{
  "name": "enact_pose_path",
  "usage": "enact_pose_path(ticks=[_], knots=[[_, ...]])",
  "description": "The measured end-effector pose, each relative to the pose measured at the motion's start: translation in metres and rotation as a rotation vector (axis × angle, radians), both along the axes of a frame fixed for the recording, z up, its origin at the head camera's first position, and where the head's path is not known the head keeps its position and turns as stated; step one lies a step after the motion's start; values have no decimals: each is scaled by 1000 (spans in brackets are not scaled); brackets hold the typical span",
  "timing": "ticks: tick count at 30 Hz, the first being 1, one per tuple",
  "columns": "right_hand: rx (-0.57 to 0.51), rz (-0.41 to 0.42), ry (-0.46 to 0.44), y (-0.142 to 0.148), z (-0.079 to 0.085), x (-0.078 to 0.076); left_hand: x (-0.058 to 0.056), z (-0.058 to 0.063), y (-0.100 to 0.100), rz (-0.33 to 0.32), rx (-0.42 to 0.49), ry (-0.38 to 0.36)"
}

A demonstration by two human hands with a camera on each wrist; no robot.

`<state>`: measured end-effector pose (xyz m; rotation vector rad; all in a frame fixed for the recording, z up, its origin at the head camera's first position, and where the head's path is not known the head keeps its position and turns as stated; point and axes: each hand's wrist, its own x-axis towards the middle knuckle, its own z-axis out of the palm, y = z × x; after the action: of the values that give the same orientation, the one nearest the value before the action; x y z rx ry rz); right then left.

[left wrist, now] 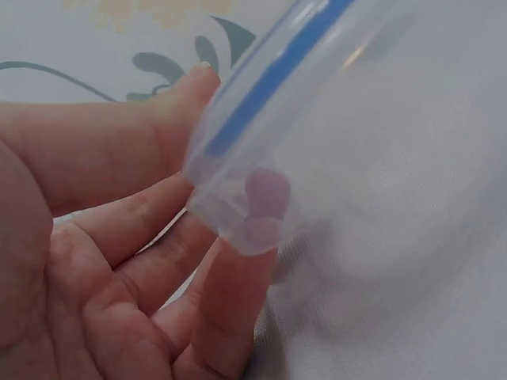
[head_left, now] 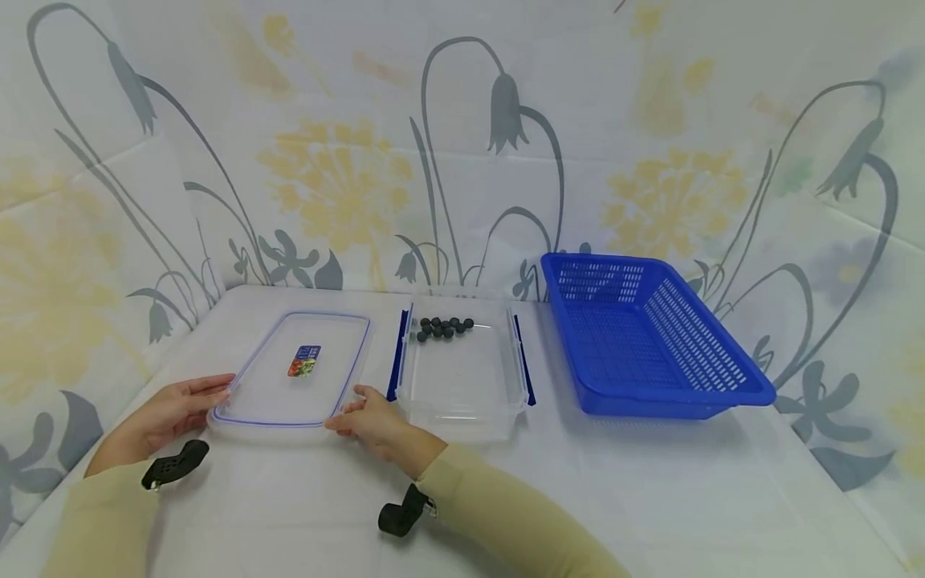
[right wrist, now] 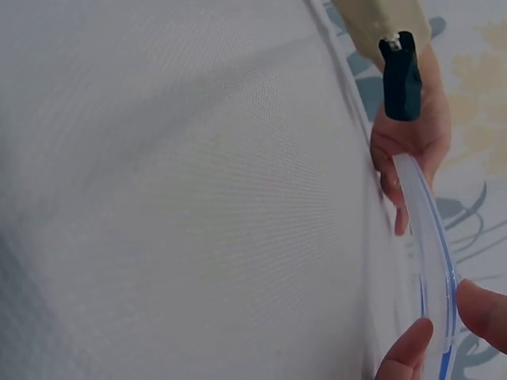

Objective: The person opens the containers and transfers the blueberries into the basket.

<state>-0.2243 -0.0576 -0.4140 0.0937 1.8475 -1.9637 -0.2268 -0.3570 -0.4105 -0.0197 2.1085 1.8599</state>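
Observation:
A clear plastic lid with a blue seal round its edge and a small colourful label is held at the left of the table. My left hand pinches its near left corner, thumb above and a fingertip showing through the plastic from beneath in the left wrist view. At the near right corner, my right hand grips the rim between thumb and fingers; the right wrist view shows both sides of that pinch. Right of the lid stands a clear plastic container holding several small dark round balls toward its far end.
A blue perforated plastic basket stands at the right of the white-covered table. Blue clip flaps stick out along the container's sides. Behind the table hangs a flower-patterned cloth.

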Motion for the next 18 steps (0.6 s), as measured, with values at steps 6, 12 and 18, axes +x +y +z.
enact_pose_path(ticks=[6,12,18], knots=[[72,24,6,1,1,1,0,1,1,20,-160,-11],[135,39,-20,4,9,8,2,6,6,47,-360,37],[144,89,39,12,26,15,-1,13,23,87,-531,109]])
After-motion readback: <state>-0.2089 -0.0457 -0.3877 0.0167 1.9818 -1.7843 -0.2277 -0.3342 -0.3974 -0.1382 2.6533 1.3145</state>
